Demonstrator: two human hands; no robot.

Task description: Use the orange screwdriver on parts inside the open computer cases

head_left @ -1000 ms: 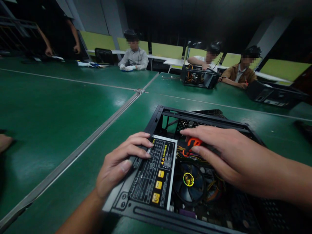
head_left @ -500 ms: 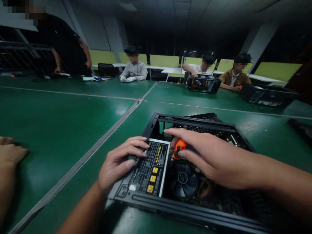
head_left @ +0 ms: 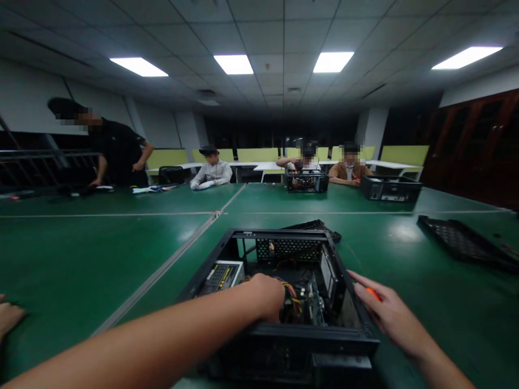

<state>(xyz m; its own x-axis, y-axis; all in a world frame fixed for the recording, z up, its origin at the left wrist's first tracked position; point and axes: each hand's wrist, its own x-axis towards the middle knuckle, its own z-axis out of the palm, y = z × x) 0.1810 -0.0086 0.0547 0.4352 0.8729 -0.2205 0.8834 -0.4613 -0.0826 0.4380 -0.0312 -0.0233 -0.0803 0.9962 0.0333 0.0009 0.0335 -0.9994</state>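
Note:
A black computer case [head_left: 279, 332] lies on the green table with its side off, baring its insides. My left hand [head_left: 267, 294] reaches down into it, beside the coloured power cables [head_left: 295, 294]; its fingers are hidden from me. The labelled power supply [head_left: 223, 274] sits in the case's left part, past my left forearm. Outside the right wall, my right hand [head_left: 387, 310] is closed around an orange-handled screwdriver [head_left: 373, 293]; only a bit of the handle shows and its shaft is hidden. The fingertips of that hand are at the case's edge.
Behind the case lies a black panel [head_left: 320, 228], with another black panel [head_left: 466, 243] farther right. Across the table, people sit by two more computer cases [head_left: 307, 182]. Someone's hand [head_left: 10, 316] rests at the left edge. A metal strip [head_left: 162, 275] divides the tabletop.
My left hand has left the power supply and gone down into the case. My right hand has come out with the screwdriver to the right side. The case appears turned and the view has tilted up.

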